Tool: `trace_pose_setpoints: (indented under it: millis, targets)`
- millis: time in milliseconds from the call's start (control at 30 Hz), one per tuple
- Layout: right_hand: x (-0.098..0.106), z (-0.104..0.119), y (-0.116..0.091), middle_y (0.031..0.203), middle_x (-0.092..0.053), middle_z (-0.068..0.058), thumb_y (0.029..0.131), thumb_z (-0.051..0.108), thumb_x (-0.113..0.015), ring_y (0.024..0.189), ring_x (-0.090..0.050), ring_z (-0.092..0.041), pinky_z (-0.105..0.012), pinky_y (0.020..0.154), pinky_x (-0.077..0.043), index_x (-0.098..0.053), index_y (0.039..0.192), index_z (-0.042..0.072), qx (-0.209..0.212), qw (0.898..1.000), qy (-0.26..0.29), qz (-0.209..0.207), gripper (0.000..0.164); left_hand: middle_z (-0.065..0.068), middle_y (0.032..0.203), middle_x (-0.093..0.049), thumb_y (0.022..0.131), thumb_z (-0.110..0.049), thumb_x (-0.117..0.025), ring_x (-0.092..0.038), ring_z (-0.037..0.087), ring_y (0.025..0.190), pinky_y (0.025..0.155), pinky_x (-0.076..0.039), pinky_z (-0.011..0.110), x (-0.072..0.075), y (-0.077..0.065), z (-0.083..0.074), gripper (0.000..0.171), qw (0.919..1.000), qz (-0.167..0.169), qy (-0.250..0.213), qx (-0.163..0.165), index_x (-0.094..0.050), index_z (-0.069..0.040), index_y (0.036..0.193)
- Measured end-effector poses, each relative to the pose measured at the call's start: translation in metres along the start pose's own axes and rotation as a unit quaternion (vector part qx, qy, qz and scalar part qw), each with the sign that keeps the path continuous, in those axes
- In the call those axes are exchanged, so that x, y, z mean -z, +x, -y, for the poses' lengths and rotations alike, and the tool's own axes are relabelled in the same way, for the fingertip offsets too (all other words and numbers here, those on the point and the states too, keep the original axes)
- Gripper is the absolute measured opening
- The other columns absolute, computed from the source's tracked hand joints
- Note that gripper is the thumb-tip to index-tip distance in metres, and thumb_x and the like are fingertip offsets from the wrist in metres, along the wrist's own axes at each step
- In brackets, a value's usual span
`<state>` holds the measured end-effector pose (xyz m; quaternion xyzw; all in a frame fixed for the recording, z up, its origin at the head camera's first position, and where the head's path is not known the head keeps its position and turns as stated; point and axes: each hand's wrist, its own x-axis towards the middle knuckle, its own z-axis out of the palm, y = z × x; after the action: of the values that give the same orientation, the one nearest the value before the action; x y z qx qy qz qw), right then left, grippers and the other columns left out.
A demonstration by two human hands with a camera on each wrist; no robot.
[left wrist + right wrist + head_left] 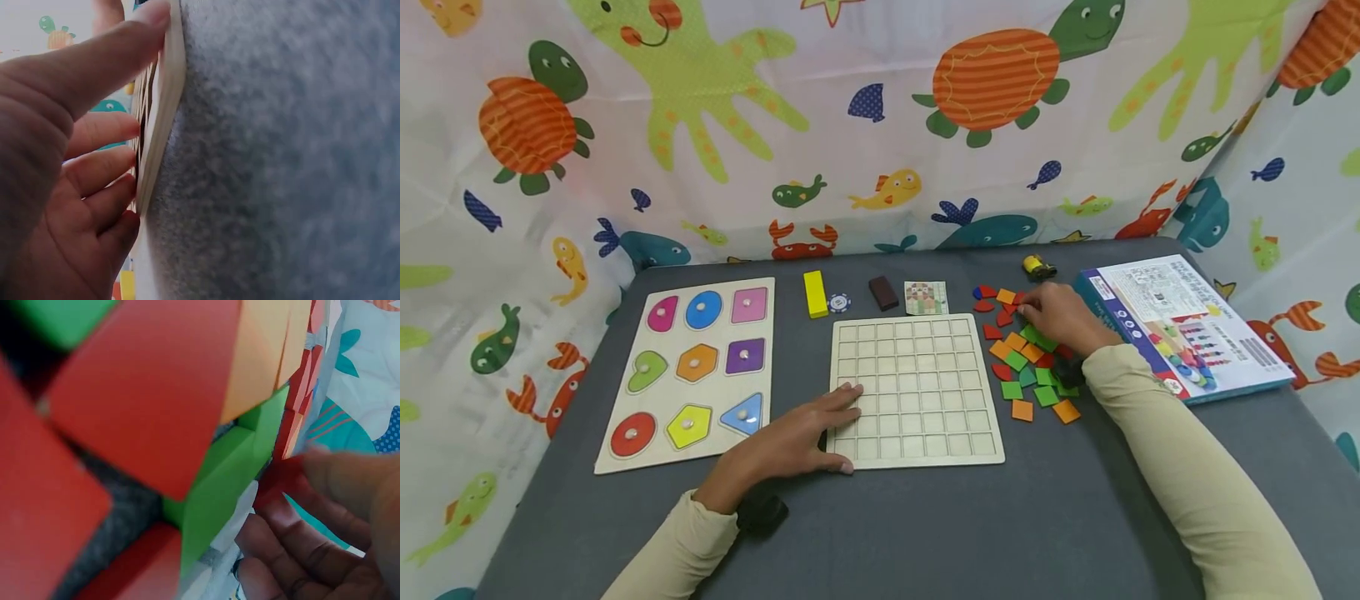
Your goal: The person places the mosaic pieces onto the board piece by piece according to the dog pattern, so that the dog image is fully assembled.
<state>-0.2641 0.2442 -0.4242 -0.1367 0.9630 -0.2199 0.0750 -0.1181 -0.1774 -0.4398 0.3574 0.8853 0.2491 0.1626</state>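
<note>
Tiles (1032, 353) | loose beneath right grip (1063, 318), within easy reach | its fingertips nearly closed, apparently pinching red tile (274, 482) | board (917, 402) under left grip (805, 432), fingers spread, grasping nothing, likely steadying it

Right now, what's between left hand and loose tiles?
Mostly the grid, then a thin strip of table before the tiles. Left hand touches the grid's left edge. Head view shows it.

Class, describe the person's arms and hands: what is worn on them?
The left sleeve and right sleeve are plain pale beige, reaching nearly to the wrists. A black camera sits at the left wrist. The left hand and right hand are gloveless.
</note>
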Motion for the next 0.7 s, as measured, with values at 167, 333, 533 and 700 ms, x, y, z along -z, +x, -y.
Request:
trace_pose_setpoints:
  millis: [167, 333, 533, 700]
  targets:
    - [0.003, 0.007, 0.002, 0.100, -0.064, -0.022, 0.104, 0.011, -0.044, 0.072, -0.057, -0.027, -0.040, 0.063, -0.047, -0.061, 0.119, -0.009, -0.019, 1.000, -0.009, -0.012, 0.031, 0.003, 0.160, -0.022, 0.082, -0.041, -0.078, -0.014, 0.020, 0.147, 0.112, -0.027, 0.044, 0.000, -0.001, -0.003, 0.080, 1.0000, 0.003, 0.007, 0.005, -0.045, -0.006, 0.145]
    - [0.000, 0.020, 0.001, 0.107, -0.064, -0.023, 0.103, 0.006, -0.044, 0.074, -0.057, -0.027, -0.037, 0.063, -0.049, -0.061, 0.120, -0.009, -0.003, 1.000, 0.024, -0.017, 0.029, 0.003, 0.160, -0.022, 0.084, -0.039, -0.076, -0.013, 0.021, 0.147, 0.111, -0.028, 0.045, -0.003, -0.005, -0.006, 0.077, 0.9998, 0.019, -0.001, 0.004, -0.044, -0.006, 0.146]
    - [-0.002, 0.043, 0.005, 0.114, -0.060, -0.024, 0.099, -0.001, -0.042, 0.058, -0.046, -0.022, -0.034, 0.055, -0.039, -0.060, 0.126, -0.008, 0.034, 0.998, 0.047, -0.007, 0.033, 0.001, 0.160, -0.021, 0.085, -0.038, -0.075, -0.011, 0.019, 0.147, 0.112, -0.027, 0.045, -0.004, -0.005, -0.006, 0.076, 0.9998, 0.020, -0.005, 0.008, -0.043, -0.007, 0.147]
    - [-0.003, 0.063, 0.012, 0.113, -0.057, -0.025, 0.098, -0.003, -0.043, 0.053, -0.043, -0.021, -0.034, 0.053, -0.037, -0.060, 0.128, -0.006, 0.060, 0.997, 0.048, -0.015, 0.035, 0.000, 0.160, -0.020, 0.085, -0.039, -0.075, -0.011, 0.017, 0.147, 0.113, -0.024, 0.044, -0.002, -0.001, -0.003, 0.077, 0.9996, 0.023, -0.011, 0.009, -0.041, -0.009, 0.148]
